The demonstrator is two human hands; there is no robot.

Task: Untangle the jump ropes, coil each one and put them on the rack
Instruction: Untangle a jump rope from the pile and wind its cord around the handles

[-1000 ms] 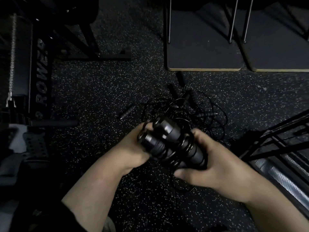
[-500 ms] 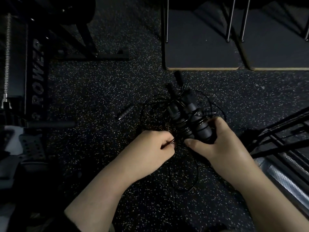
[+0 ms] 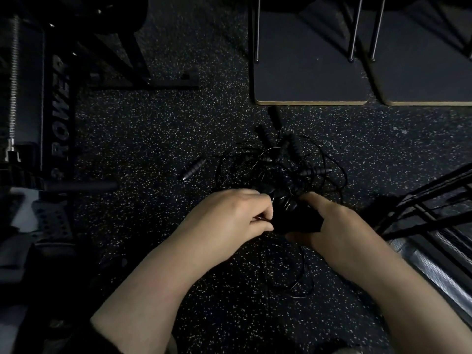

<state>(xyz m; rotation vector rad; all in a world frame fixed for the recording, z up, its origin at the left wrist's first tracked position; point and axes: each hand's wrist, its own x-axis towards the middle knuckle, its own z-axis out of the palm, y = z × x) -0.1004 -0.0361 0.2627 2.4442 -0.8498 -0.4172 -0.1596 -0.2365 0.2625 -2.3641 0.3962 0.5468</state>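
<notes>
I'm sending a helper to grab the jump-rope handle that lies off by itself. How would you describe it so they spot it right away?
Start at the speckled black floor, then find the tangle of ropes just beyond the person's hands. The lone handle lies left of that pile, a short ribbed black stick lying at a slant. Unlike the other handles, it lies outside the loops.

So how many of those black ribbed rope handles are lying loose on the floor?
5 visible: one apart at the left, one near the board, two atop the tangle, one at its right. Others may hide under the cords or in the hands.
</notes>
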